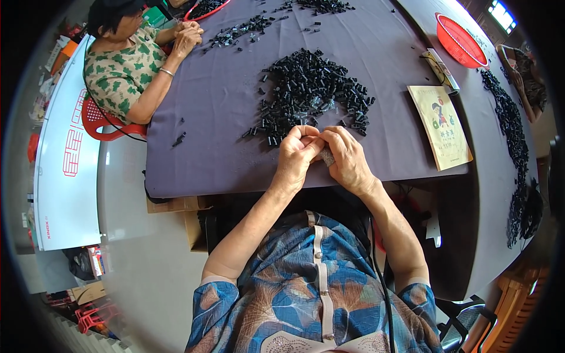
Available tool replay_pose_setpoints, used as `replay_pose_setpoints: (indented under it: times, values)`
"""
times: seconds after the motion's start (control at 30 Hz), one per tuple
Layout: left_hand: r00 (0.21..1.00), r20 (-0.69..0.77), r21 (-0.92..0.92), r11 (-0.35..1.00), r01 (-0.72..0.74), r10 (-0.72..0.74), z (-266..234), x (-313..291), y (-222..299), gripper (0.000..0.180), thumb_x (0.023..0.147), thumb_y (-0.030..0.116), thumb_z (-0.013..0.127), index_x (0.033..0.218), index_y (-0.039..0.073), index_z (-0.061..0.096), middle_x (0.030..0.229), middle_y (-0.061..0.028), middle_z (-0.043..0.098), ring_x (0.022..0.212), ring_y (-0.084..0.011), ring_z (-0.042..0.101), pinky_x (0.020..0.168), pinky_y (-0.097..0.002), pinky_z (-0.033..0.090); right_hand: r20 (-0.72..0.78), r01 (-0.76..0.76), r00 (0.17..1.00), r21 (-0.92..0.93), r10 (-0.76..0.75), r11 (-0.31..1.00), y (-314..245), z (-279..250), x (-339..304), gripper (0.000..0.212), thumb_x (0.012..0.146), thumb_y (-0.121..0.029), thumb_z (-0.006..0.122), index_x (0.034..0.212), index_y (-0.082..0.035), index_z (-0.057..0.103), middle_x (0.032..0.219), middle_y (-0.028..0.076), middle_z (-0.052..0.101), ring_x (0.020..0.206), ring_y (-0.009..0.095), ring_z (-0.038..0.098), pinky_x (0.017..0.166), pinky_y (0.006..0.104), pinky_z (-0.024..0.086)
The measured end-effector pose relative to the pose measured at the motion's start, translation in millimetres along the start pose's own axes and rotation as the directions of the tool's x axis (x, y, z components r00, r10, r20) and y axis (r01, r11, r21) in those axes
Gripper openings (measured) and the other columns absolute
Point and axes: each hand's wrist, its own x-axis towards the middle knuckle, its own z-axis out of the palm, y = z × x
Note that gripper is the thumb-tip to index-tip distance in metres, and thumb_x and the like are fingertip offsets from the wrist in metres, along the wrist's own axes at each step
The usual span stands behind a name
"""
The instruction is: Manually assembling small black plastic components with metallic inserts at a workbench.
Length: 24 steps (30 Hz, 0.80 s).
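Note:
My left hand point(296, 154) and my right hand point(348, 157) meet over the near edge of the grey cloth-covered table point(223, 167). Thumbs and forefingers pinch together, and what lies between the tips is too small to make out. A small greyish, speckled piece point(326, 156) shows under my right fingers; its kind is unclear. Right beyond my fingertips lies a heap of short black cylindrical pieces point(306, 82). Several small clear pieces point(315, 105) are mixed into the near side of that heap.
To the right lies a yellow booklet point(441, 126), with a small box point(440, 69) and a red basket point(461, 41) beyond it. A long row of black pieces point(509, 135) runs along the right table. At the left, a person point(126, 65) sits working on a red chair point(103, 120).

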Motion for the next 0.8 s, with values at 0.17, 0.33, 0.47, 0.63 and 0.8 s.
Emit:
replay_pose_setpoints:
  times: [0.17, 0.33, 0.47, 0.63, 0.8]
  values:
    - [0.999, -0.044, -0.034, 0.999, -0.006, 0.004, 4, -1, 1, 0.016, 0.090, 0.003, 0.059, 0.104, 0.002, 0.052, 0.086, -0.0032, 0.061, 0.071, -0.0056, 0.057, 0.062, -0.0192, 0.047, -0.003, -0.036, 0.999, 0.030, 0.037, 0.999, -3, 0, 0, 0.041, 0.065, 0.004, 0.061, 0.105, 0.001, 0.052, 0.102, 0.016, 0.057, 0.093, 0.035, 0.058, 0.079, 0.0397, 0.051]
    - [1.000, -0.025, 0.031, 0.999, -0.008, 0.009, -23, -15, 13, 0.018, 0.093, 0.007, 0.055, 0.111, 0.002, 0.058, 0.093, -0.0072, 0.066, 0.078, -0.0142, 0.065, 0.073, -0.0281, 0.054, 0.068, -0.035, 0.997, -0.011, 0.035, 0.999, -10, -6, 5, 0.040, 0.068, -0.002, 0.066, 0.107, -0.003, 0.056, 0.103, 0.013, 0.058, 0.094, 0.033, 0.058, 0.080, 0.0386, 0.050]
    - [0.985, -0.075, 0.206, 0.969, -0.136, 0.154, -57, -48, 51, 0.020, 0.090, 0.004, 0.060, 0.109, 0.001, 0.061, 0.087, -0.0101, 0.067, 0.069, -0.0136, 0.064, 0.062, -0.0260, 0.054, 0.055, -0.015, 0.998, -0.139, 0.023, 0.990, -3, -15, 9, 0.030, 0.073, -0.012, 0.071, 0.100, -0.004, 0.061, 0.101, 0.010, 0.060, 0.091, 0.030, 0.059, 0.078, 0.0382, 0.050]
    - [0.966, -0.104, 0.321, 0.927, -0.193, 0.237, -128, -101, 99, 0.013, 0.090, 0.005, 0.061, 0.103, 0.001, 0.061, 0.081, -0.0094, 0.063, 0.056, -0.0077, 0.052, 0.048, -0.0203, 0.043, -0.005, -0.103, 0.995, -0.115, 0.103, 0.988, 3, -16, 11, 0.021, 0.072, 0.004, 0.063, 0.091, -0.003, 0.064, 0.096, 0.012, 0.062, 0.089, 0.033, 0.061, 0.075, 0.0396, 0.051]
    - [0.939, -0.315, 0.586, 0.807, 0.081, 0.135, -197, -152, 123, 0.010, 0.091, 0.008, 0.059, 0.099, 0.001, 0.061, 0.077, -0.0061, 0.063, 0.055, -0.0062, 0.053, 0.048, -0.0201, 0.043, -0.040, -0.129, 0.991, -0.159, 0.124, 0.979, 3, -12, -1, 0.027, 0.068, 0.010, 0.059, 0.092, -0.002, 0.064, 0.095, 0.014, 0.063, 0.088, 0.034, 0.062, 0.078, 0.0385, 0.051]
